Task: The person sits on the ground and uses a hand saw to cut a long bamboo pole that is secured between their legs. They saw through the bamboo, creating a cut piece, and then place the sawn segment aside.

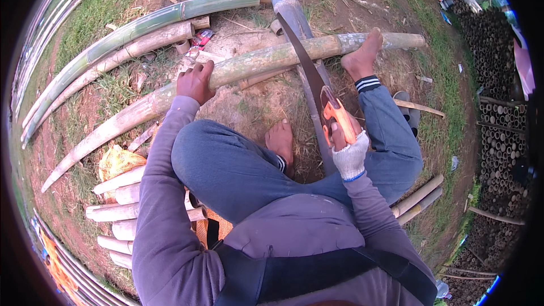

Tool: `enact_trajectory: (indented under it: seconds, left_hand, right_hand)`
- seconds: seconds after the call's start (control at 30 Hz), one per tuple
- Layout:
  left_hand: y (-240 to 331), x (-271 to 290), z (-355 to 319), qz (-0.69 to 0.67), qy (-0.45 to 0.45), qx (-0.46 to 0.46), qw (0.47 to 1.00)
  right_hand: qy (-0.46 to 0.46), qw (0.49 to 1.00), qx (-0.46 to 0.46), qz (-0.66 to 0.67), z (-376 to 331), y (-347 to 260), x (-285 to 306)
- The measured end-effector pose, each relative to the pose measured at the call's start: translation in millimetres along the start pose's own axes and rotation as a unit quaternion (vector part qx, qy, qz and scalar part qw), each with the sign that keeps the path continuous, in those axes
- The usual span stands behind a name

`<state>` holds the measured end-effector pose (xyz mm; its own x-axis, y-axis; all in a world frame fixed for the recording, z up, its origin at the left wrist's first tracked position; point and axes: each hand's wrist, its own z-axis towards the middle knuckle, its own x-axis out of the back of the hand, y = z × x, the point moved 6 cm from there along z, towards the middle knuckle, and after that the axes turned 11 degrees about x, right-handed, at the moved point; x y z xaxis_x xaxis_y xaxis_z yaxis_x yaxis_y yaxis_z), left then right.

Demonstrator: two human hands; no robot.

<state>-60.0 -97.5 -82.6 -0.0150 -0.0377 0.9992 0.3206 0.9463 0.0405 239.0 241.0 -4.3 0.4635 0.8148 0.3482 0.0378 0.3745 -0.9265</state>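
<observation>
A long pale bamboo pole (255, 64) lies across in front of me, resting over a grey support pole (290, 5). My left hand (195, 82) is closed over it from above, left of the support. In my right hand (350, 156), which wears a white glove with bare fingertips, is the orange handle of a handsaw (303, 54). Its dark blade slants up and left across the bamboo near the support. Whether the teeth have bitten into the bamboo cannot be made out. My bare right foot (362, 56) presses on the pole's right part.
Beyond the pole lie a green bamboo pole (221, 3) and a paler one (136, 48). Several cut bamboo lengths (119, 213) are piled at my left, beside an orange mesh sack (120, 161). Two short lengths (418, 197) lie right. Stacked bamboo (501, 147) lines the far right.
</observation>
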Motion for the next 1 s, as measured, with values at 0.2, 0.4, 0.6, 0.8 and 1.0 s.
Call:
enact_trajectory:
  seconds: [0.2,0.4,0.6,0.8,1.0]
  left_hand:
    - [31,-11,15,-0.006,-0.025,-0.035,0.999]
    - [16,-4,2,0.005,-0.012,-0.012,1.0]
    - [11,-11,7,0.017,-0.06,0.009,0.998]
    - [8,-2,13,-0.002,-0.045,-0.001,0.999]
    - [-1,-16,17,0.015,-0.138,0.02,0.99]
  right_hand:
    - [0.052,0.995,0.053,-0.067,-30,-7,25]
    - [0.095,0.977,0.183,-0.057,90,9,-42]
    - [0.073,0.996,0.038,-0.04,84,29,-42]
    - [0.049,0.984,0.129,0.112,72,21,-40]
    - [0.068,0.991,0.102,-0.049,98,9,-40]
